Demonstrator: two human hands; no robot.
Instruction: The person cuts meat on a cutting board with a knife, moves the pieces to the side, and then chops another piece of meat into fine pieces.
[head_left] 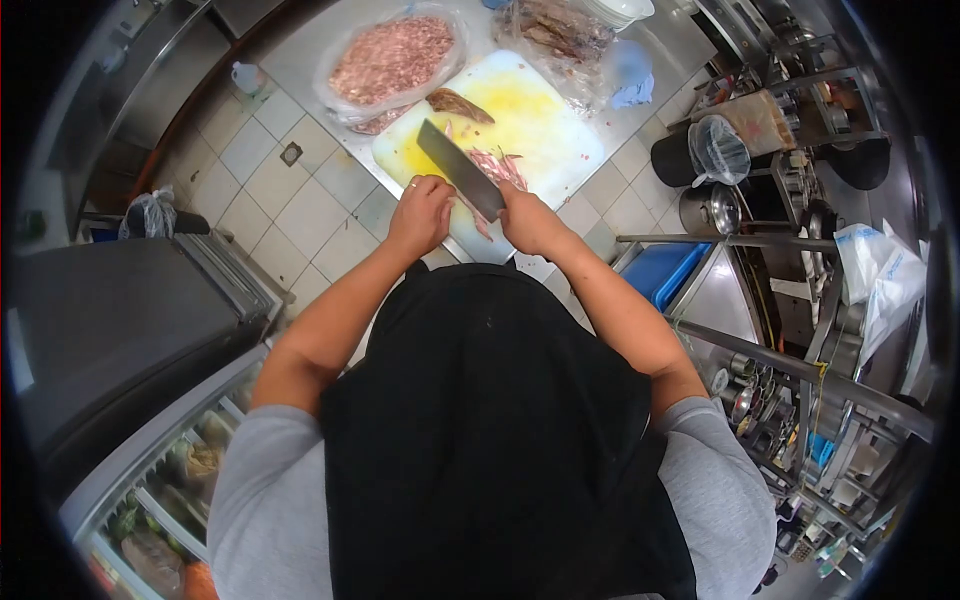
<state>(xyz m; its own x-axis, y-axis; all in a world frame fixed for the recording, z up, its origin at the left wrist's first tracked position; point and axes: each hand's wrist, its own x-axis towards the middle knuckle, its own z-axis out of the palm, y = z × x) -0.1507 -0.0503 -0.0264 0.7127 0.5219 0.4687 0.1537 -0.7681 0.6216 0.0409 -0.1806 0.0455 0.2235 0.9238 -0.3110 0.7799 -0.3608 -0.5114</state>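
Observation:
A broad-bladed cleaver (pixel 460 168) slants over the white, yellow-stained cutting board (pixel 560 140), its handle in my right hand (pixel 528 222). Beside the blade, at the board's near left edge, my left hand (pixel 424 210) has its fingers curled together; what they hold, if anything, is hidden. Thin strips of pinkish meat (pixel 498 168) lie on the board to the right of the blade, and a few pieces show below it. A darker brown chunk of meat (pixel 458 105) rests near the board's upper left.
A plastic bag of chopped meat (pixel 392 60) stands left of the board. Behind the board is a bag of dark meat (pixel 560 35), with a blue cloth or bag (pixel 632 78) nearby. A blue tray (pixel 665 272) and metal racks are on the right.

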